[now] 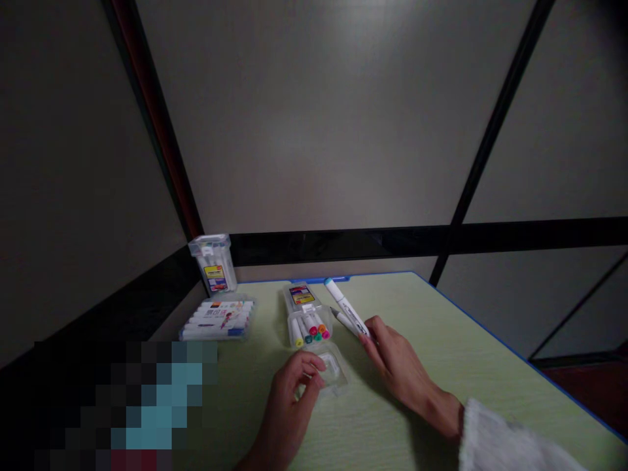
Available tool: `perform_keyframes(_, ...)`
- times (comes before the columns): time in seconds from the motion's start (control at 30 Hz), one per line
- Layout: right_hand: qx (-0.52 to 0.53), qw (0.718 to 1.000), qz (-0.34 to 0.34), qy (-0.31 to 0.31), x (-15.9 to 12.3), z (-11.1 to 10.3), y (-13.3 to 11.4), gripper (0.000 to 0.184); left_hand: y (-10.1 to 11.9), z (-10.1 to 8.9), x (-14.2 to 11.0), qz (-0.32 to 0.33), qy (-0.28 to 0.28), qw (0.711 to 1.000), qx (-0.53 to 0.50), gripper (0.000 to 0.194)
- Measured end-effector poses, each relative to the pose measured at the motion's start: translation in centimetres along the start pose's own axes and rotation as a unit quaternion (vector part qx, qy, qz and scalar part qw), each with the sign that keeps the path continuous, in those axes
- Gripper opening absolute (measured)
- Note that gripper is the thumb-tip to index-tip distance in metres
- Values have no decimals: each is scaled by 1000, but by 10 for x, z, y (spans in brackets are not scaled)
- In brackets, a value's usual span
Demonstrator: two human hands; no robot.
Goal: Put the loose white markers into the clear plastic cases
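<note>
My right hand (395,360) grips a white marker (347,307) with a teal end, tilted up and away to the left. A second white marker (346,320) with a grey end sticks out beside it from the same fingers. Left of them lies a clear plastic marker box (294,301), its open end towards me, with several white markers inside showing coloured ends. Its clear lid (337,374) rests opened on the table. My left hand (294,392) is curled at the lid's left side, thumb and fingers drawn close around it.
A flat case of white markers (216,320) lies at the left of the light green table (441,379). Behind it stands a clear upright marker box (213,265). A grey panelled wall (318,131) rises past the table's blue far edge.
</note>
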State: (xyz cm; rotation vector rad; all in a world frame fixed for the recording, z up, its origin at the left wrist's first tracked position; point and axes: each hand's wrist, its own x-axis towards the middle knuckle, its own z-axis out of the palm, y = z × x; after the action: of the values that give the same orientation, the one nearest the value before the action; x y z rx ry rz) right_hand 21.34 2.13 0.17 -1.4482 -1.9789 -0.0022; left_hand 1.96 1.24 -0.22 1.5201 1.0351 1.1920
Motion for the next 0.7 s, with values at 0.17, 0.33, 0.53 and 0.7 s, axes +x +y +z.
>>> perform_keyframes(0.17,-1,1000,-19,-11,-1,-1,-1,16,-3,0,1,5,7,999,-44,10)
perform_keyframes(0.33,4,998,-50,-25,-2,-3,-4,16,-7,0,0,10,30,995,-93,27)
perform_keyframes(0.53,19,995,-88,-48,-3,-7,-5,19,-9,0,2,36,51,992,-106,38)
perform_keyframes(0.7,4,990,-118,-79,-2,-8,-6,34,-8,-1,3,31,60,992,-107,51)
